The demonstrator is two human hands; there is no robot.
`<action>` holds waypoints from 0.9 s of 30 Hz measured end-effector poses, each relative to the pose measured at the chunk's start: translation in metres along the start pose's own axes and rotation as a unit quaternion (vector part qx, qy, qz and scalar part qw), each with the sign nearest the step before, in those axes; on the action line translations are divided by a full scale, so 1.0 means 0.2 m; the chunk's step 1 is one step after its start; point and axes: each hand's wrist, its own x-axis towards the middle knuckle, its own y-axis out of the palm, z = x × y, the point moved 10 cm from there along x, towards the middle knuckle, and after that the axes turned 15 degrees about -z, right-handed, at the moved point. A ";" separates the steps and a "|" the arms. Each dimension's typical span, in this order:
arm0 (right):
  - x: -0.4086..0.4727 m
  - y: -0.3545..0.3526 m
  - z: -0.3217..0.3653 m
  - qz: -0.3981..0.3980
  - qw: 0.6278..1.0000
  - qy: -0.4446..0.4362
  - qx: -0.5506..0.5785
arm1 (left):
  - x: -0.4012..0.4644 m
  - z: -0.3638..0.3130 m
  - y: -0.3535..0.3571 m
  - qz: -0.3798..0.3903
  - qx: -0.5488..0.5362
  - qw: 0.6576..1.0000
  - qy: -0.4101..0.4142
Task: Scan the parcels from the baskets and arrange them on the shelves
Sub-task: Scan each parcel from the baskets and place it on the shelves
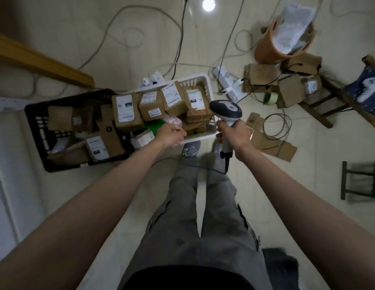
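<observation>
A white basket [205,80] on the floor holds several brown cardboard parcels [152,105] with white labels, plus a green [155,125] and a pink packet [173,120]. Left of it a black crate [35,126] holds more brown parcels [98,146]. My left hand [172,135] reaches over the white basket's near rim with its fingers bent downward; what they touch is hidden. My right hand [230,130] grips the handle of a grey-and-white barcode scanner [225,108], held upright just right of the basket, its cable hanging down.
Cables run across the pale floor. At the back right stand an orange bin [268,47] with plastic bags, loose cardboard parcels [264,74], a tape roll [270,99] and a wooden stool [320,107]. Flattened cardboard [272,143] lies right of my hand. A white shelf unit [6,143] is on the left.
</observation>
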 end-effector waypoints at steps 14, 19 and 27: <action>1.05 0.98 -0.25 0.106 0.993 -0.034 -0.048 | 1.07 0.49 0.23 -0.230 -0.287 0.896 -0.248; 1.23 1.27 -0.38 0.129 0.990 -0.036 -0.038 | 1.30 0.64 0.44 -0.237 -0.401 0.818 -0.337; 1.29 1.36 -0.47 0.126 0.992 -0.009 -0.025 | 1.38 0.58 0.58 -0.211 -0.577 0.701 -0.363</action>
